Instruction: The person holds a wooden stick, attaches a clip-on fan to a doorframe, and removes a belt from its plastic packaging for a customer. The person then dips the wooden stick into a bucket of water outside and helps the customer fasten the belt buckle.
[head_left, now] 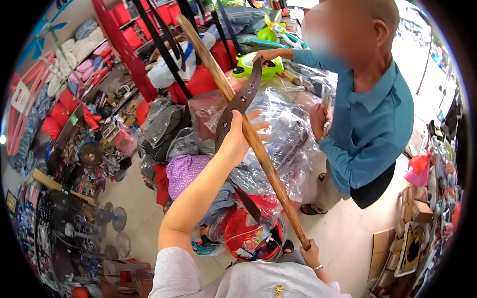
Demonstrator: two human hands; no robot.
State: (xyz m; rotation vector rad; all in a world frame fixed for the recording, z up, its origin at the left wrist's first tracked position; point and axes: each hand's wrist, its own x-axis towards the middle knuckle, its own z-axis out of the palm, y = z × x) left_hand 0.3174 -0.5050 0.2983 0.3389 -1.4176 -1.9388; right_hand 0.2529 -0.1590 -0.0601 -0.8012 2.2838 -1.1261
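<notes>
My left hand (240,138) reaches forward with its fingers spread behind a long wooden pole (268,169). Its thumb lies against a brown belt (241,99) with a row of holes, which crosses over the pole. Down by my waist, my right hand (310,254) is wrapped round the lower end of the pole, which slants up and away to the left. Another person's hand (271,55) holds the belt's far end. Part of the belt is hidden behind my left forearm; a dark strap end (247,204) shows below it.
A person in a blue shirt (370,129) stands at the right, close to the pole. Plastic-wrapped goods (283,144) are piled ahead. A red bucket (232,233) of small items stands near my feet. Dark straps (161,47) hang at the upper left; cardboard boxes (421,211) lie right.
</notes>
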